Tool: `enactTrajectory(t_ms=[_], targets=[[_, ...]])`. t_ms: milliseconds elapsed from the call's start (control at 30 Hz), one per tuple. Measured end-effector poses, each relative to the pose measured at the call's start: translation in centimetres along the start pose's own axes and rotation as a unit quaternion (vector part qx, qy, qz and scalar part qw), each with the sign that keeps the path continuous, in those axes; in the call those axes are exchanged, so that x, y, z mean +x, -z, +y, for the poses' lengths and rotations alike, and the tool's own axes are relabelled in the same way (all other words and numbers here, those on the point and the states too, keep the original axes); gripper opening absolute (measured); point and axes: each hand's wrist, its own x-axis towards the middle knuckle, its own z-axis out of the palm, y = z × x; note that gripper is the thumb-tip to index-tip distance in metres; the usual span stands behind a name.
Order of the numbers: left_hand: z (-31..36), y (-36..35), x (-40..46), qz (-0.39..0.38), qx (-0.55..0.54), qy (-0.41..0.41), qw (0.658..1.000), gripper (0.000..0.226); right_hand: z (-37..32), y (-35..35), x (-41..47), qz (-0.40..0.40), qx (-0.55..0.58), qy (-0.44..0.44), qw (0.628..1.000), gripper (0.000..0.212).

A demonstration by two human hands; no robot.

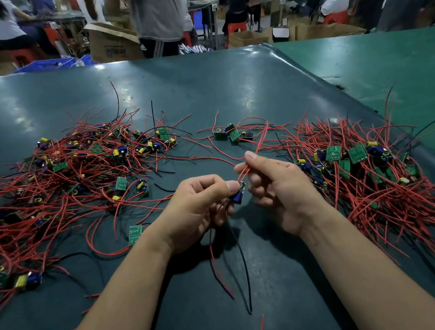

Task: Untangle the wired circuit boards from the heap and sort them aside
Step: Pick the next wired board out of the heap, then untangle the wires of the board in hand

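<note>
I have 1 board [239,196] up off the table [227,84], pinched in my left hand [203,209] between thumb and fingers so it can't swing while I work its leads. My right hand [275,184] is closed narrow on its red wires [257,147], thumb against forefinger, and I'm holding them up and away toward the far edge so they run straight and clear of everything else. Below my left hand a red lead and a black lead [244,274] hang toward the near edge, loose, touching nothing else.

The tangled heap [70,172] sprawls along the left edge, boards and red wires crossed every way. The sorted pile [366,170] lies by the right edge, wires fanned roughly toward me, which makes it the place for finished ones. A small cluster [231,133] of about 3 boards sits mid-table beyond my hands, apart from both.

My read: this board looks free, so next it goes right, laid with its wires along the pile's.
</note>
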Motion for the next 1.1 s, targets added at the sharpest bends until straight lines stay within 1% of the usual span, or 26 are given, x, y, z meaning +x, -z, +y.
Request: enactTrajectory(t_ms=[67,167,233,300,367,433,500,533,600,667,733,767,867,900,967,1033,1100], targets=[[0.0,0.0,0.0,-0.01,0.002,-0.002,1.0,0.018,-0.1,-0.1,-0.1,-0.012,0.056,-0.034,0.998,0.037],[0.0,0.1,-0.2,-0.031,0.031,0.0,0.999,0.022,-0.2,-0.3,-0.2,-0.045,0.14,-0.091,0.985,0.032],[0.0,0.1,-0.3,-0.031,0.035,-0.004,0.999,0.025,-0.2,-0.4,-0.1,-0.044,0.143,-0.094,0.984,0.034],[0.1,0.1,-0.3,-0.021,0.024,-0.008,0.999,0.021,-0.1,-0.4,0.0,-0.017,0.121,-0.082,0.989,0.039],[0.1,0.1,-0.2,-0.015,0.024,-0.011,1.0,0.018,0.0,-0.3,0.1,0.0,0.135,-0.086,0.987,0.038],[0.0,-0.1,-0.3,-0.028,0.043,-0.014,0.999,0.017,-0.1,-0.2,0.1,-0.009,0.186,-0.114,0.976,0.035],[-0.1,-0.1,-0.4,-0.045,0.067,-0.016,0.997,0.02,-0.2,-0.3,0.0,-0.035,0.192,-0.134,0.972,0.034],[-0.1,-0.1,-0.4,-0.048,0.07,-0.015,0.996,0.021,-0.1,-0.4,-0.1,-0.038,0.179,-0.133,0.974,0.034],[-0.2,0.1,-0.4,-0.04,0.06,-0.012,0.997,0.019,0.0,-0.4,0.1,-0.014,0.17,-0.115,0.979,0.035],[-0.4,0.4,-0.2,-0.032,0.047,-0.01,0.998,0.02,-0.1,-0.1,0.4,0.024,0.199,-0.087,0.976,0.03],[-0.5,0.5,-0.1,-0.038,0.053,-0.011,0.998,0.021,-0.4,0.4,0.7,0.044,0.239,-0.064,0.968,0.03],[-0.6,0.5,-0.1,-0.045,0.057,-0.011,0.997,0.022,-0.5,0.6,0.7,0.036,0.255,-0.057,0.965,0.033],[-0.5,0.5,-0.1,-0.073,0.053,0.001,0.996,0.021,-0.6,0.7,0.4,-0.027,0.277,-0.056,0.959,0.045],[-0.4,0.5,-0.1,-0.083,0.053,0.004,0.995,0.02,-0.6,0.6,0.4,-0.031,0.269,-0.058,0.961,0.049],[-0.4,0.7,-0.2,-0.09,0.054,0.007,0.994,0.019,-0.5,0.5,0.5,-0.004,0.255,-0.061,0.965,0.053],[-0.4,0.8,-0.2,-0.086,0.057,0.009,0.995,0.021,-0.7,0.8,0.8,0.03,0.273,-0.055,0.96,0.047],[-0.5,0.8,-0.2,-0.084,0.052,0.011,0.995,0.021,-0.9,1.1,0.8,0.038,0.303,-0.053,0.951,0.041]])
